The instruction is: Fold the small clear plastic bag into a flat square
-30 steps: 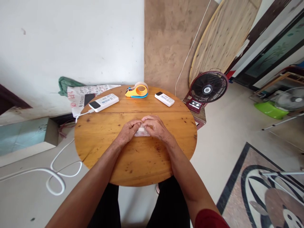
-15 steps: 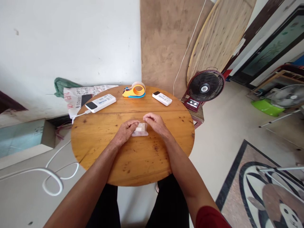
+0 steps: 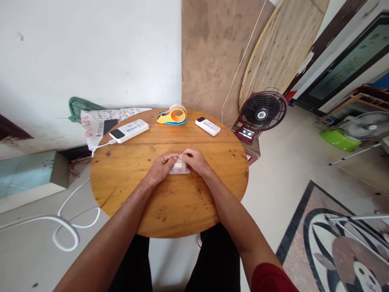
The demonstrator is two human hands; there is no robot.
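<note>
A small packet in clear plastic wrap, with a pale block inside, lies on the round wooden table. My left hand grips its left side, thumb and fingers closed. At the packet's upper edge, the fingers of my right hand are pinched, close against the left fingertips. Both hands cover much of the packet's top, so the exact fold of plastic between them is hidden.
Toward the back of the table sit a yellow tape dispenser, a white device with a cable and a smaller white device. A dark red fan stands to the right. A white cable loops at left.
My right hand has moved left and slightly down, bringing its fingers onto the packet's top beside the left fingertips. My left hand stays in place on the packet.
</note>
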